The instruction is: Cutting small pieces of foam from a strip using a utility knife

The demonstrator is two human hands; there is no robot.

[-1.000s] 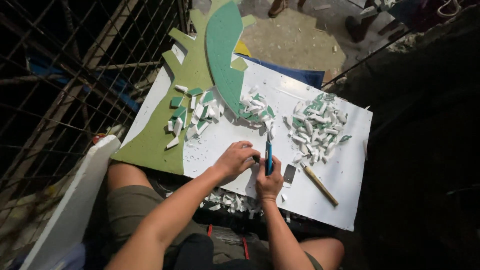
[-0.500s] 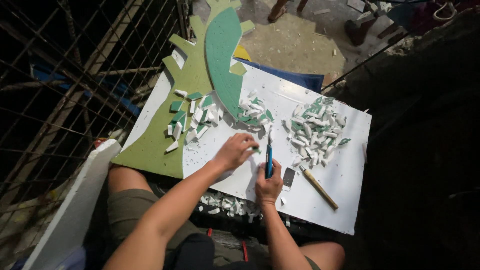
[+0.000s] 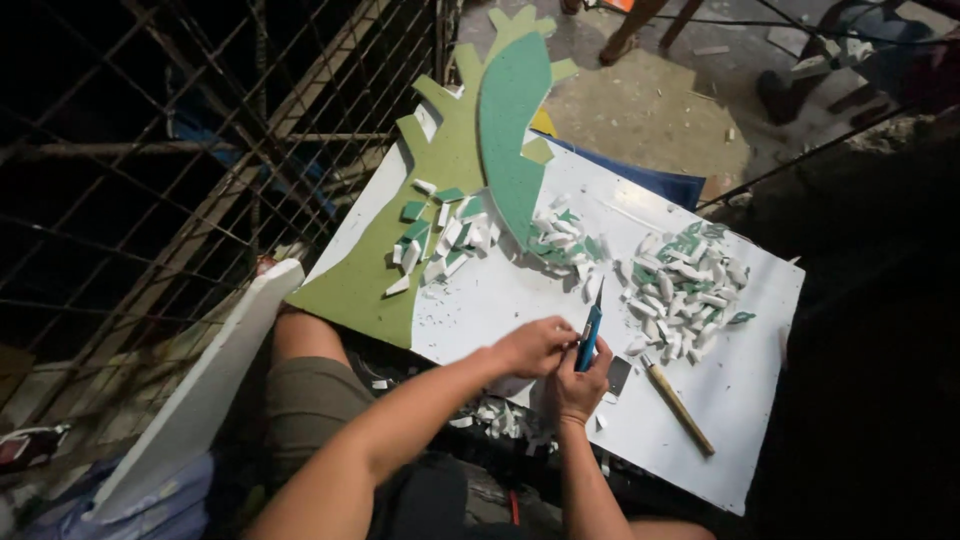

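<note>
My right hand (image 3: 580, 385) grips a blue utility knife (image 3: 590, 335), its blade pointing away from me over the white board (image 3: 760, 390). My left hand (image 3: 532, 347) is closed beside the knife, fingers pinched on something small that I cannot make out. Both hands hover at the near edge of the board. A pile of small white and green foam offcuts (image 3: 688, 283) lies to the right of the knife. A second pile of offcuts (image 3: 440, 238) sits to the left on a light green foam shape (image 3: 370, 280). A darker green curved foam piece (image 3: 512, 130) lies above.
A wooden-handled tool (image 3: 678, 403) lies on the board to the right of my hands. A white foam plank (image 3: 200, 390) leans at my left knee. A wire fence (image 3: 150, 170) runs along the left. Scraps (image 3: 495, 415) lie under the board's near edge. Concrete floor (image 3: 640, 110) lies beyond.
My left hand has shifted slightly right, closer to the knife. The knife and right hand stay in nearly the same spot.
</note>
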